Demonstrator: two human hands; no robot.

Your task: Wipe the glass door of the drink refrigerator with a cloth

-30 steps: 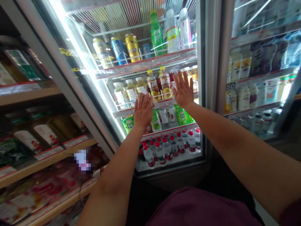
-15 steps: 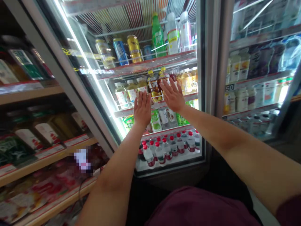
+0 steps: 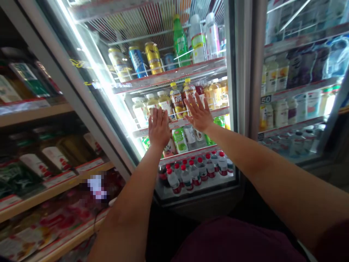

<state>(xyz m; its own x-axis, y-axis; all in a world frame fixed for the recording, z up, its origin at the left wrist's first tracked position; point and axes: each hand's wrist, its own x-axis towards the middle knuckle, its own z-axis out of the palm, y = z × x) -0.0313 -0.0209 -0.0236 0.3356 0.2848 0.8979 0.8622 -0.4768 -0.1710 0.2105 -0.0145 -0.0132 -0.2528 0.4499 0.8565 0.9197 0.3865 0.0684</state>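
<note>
Both my arms reach out toward a lit drinks fridge with a glass front. My left hand is raised palm forward, its fingers stretched upward and holding nothing. My right hand is spread wide to its right, also bare. Whether either palm touches the glass I cannot tell. Behind the hands, on the middle shelf, stand a yellow-capped tea bottle, pale bottles and orange juice bottles. A green carton is on the shelf below. Red-capped water bottles fill the bottom.
Cans, including a gold can, and a green bottle line an upper shelf. Wooden shelves with bottles and bags run along the left. A second fridge section holds more drinks on the right.
My left hand has shifted slightly to the left, away from the right hand. The right hand stays nearly in place, its fingers a little more spread. The view has tilted slightly.
</note>
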